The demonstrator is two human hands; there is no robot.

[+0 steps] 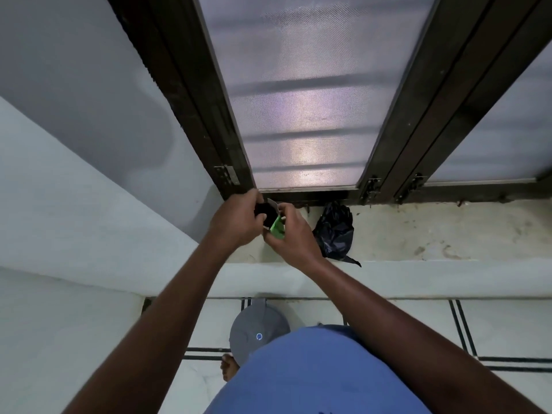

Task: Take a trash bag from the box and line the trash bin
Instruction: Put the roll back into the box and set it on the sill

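Over the window sill [418, 234], my right hand [291, 233] grips a small green box of trash bags [277, 227] with its flap open. My left hand [236, 219] pinches a black roll of trash bags [266, 212] at the box's mouth. Part of the roll is hidden by my fingers. A grey trash bin [257, 328] with its lid on stands on the floor below the sill, partly hidden by my blue shirt.
A crumpled black plastic bag [334, 231] lies on the sill just right of my hands. Dark window frames [388, 138] with frosted panes rise behind. A white wall [74, 174] closes the left side. My bare foot [229, 367] is beside the bin on the tiled floor.
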